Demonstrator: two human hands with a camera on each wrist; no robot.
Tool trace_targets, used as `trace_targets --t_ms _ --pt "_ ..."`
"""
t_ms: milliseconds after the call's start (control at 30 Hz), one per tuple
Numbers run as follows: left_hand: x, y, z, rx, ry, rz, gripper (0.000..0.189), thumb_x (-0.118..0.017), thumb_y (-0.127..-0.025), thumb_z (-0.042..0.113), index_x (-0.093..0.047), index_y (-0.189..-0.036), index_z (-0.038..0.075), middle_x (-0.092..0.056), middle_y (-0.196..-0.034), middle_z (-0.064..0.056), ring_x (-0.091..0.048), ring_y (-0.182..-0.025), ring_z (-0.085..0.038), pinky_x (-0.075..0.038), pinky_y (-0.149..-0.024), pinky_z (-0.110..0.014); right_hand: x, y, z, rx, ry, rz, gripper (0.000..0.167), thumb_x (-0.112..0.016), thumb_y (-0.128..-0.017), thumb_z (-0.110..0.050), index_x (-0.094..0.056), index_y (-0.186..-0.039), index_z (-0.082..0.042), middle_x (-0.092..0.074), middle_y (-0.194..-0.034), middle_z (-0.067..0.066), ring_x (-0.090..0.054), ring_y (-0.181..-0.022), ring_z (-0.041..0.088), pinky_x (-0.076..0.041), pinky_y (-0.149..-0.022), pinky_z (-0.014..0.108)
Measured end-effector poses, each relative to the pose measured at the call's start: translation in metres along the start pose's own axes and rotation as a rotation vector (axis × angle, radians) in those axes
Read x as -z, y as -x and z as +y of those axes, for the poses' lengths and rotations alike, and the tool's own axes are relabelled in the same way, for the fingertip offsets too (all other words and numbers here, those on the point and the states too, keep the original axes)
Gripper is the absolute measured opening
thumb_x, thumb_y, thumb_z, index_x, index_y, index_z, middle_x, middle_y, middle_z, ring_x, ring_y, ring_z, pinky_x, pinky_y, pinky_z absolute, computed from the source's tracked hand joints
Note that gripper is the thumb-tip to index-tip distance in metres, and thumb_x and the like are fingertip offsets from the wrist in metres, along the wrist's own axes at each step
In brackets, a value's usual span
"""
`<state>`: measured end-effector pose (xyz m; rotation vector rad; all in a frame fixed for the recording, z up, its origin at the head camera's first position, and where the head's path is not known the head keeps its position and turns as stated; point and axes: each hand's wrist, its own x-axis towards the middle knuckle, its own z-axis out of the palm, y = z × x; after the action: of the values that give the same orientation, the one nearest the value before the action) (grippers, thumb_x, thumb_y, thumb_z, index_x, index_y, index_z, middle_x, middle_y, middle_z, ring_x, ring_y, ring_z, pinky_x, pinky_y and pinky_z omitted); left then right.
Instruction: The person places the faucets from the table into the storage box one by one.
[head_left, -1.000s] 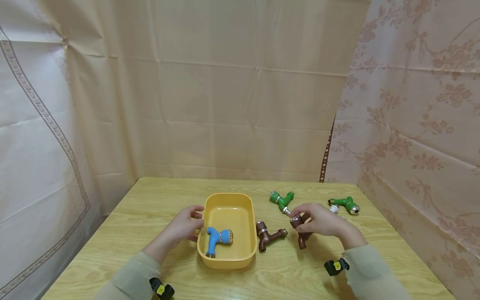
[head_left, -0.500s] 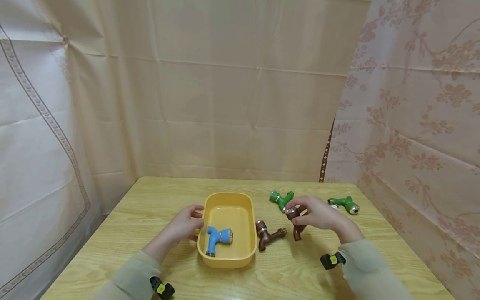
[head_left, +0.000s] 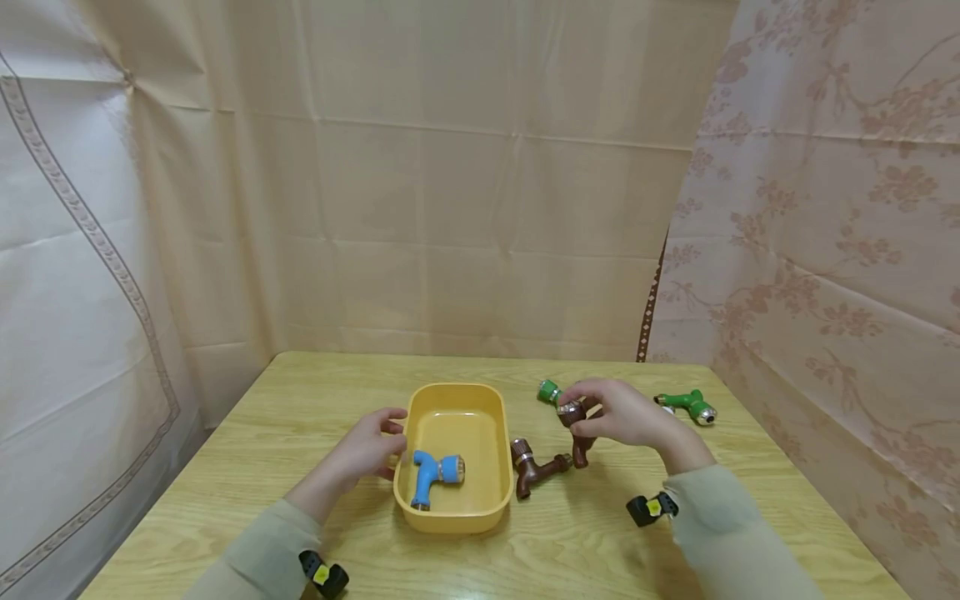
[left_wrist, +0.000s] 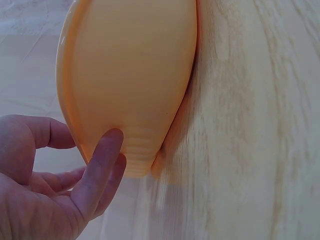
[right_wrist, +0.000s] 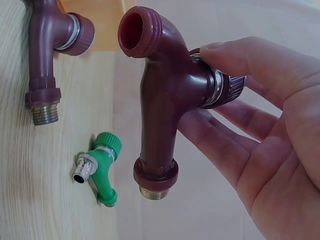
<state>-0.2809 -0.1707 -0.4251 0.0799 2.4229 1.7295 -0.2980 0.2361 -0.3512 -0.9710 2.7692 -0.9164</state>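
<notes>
My right hand [head_left: 618, 412] pinches a brown tap [right_wrist: 162, 95] by its ribbed knob and metal collar. The tap hangs above the table, spout downward in the head view. A second brown tap [head_left: 536, 473] lies on the table, left of the held one. My left hand [head_left: 371, 446] rests its fingertips against the outer left wall of a yellow tray [left_wrist: 135, 65], thumb and fingers not wrapped round it. Inside that tray lies a blue tap [head_left: 429, 479]. Behind my right hand is a green tap [head_left: 550, 391], partly hidden in the head view.
Another green tap [head_left: 693, 406] lies at the right of the wooden table [head_left: 315, 392], with a small white part showing beside it. Hanging cloth [head_left: 480, 208] closes off the back and both sides.
My right hand has lifted the brown tap and carried it left and away from me, now covering part of the green tap. My left hand and the tray stay put.
</notes>
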Motion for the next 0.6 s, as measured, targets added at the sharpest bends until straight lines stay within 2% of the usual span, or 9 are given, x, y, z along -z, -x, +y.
trace_targets --t_ms 267,400,600 --pt "0.0 -0.002 -0.001 0.017 0.008 0.004 0.057 -0.06 -0.093 0.003 -0.045 -0.148 -0.001 -0.05 -0.127 -0.023 -0.063 -0.094 -0.031 -0.063 -0.062 -0.044 -0.002 -0.009 -0.007 0.019 -0.009 -0.007 0.033 -0.075 -0.092 -0.013 -0.068 -0.124 -0.016 -0.067 -0.115 -0.001 -0.065 -0.099 0.018 -0.059 -0.078 0.032" --pt "0.0 -0.003 0.0 0.02 0.012 0.004 0.056 -0.06 -0.094 0.003 -0.046 -0.148 -0.001 -0.05 -0.127 -0.023 -0.063 -0.094 -0.031 -0.063 -0.063 -0.043 -0.004 -0.015 -0.011 0.039 -0.023 -0.007 0.034 -0.075 -0.092 -0.012 -0.068 -0.125 -0.014 -0.068 -0.116 0.0 -0.066 -0.098 0.017 -0.059 -0.076 0.03" --pt "0.0 -0.002 -0.001 0.018 0.009 0.001 0.056 -0.06 -0.094 0.003 -0.045 -0.148 -0.001 -0.05 -0.127 -0.023 -0.064 -0.093 -0.031 -0.063 -0.062 -0.043 -0.007 -0.026 -0.02 0.066 -0.052 -0.023 0.034 -0.075 -0.091 -0.009 -0.069 -0.124 -0.011 -0.069 -0.111 0.001 -0.068 -0.093 0.019 -0.06 -0.07 0.029"
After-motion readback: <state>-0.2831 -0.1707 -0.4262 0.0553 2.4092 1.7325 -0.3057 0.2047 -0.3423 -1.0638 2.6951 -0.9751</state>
